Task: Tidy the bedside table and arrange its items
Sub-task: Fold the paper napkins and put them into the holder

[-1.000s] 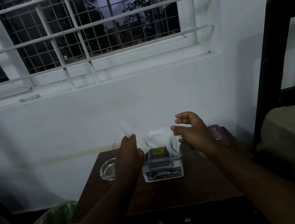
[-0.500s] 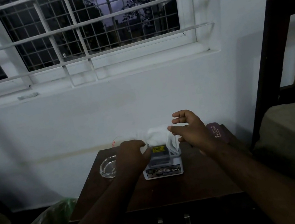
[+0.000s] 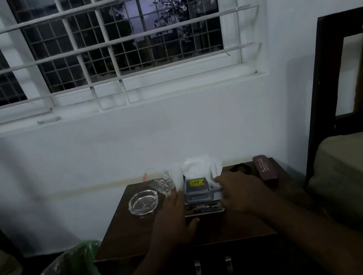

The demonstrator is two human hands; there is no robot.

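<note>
Both hands have dropped from the tissues to flank the napkin holder point(image 3: 202, 196) at the worktop's point(image 3: 145, 238) centre: left hand point(image 3: 174, 221) at nine o'clock, right hand point(image 3: 241, 193) at three, fingers relaxed against its sides. White tissues point(image 3: 195, 168) now sit tucked in, so repositioning the holder seems next.

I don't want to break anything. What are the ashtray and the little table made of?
The ashtray looks like clear, shiny glass: the tabletop shows through it and its rim glints. The bedside table looks like dark brown wood with a smooth top, though the dim light leaves that uncertain.
</note>
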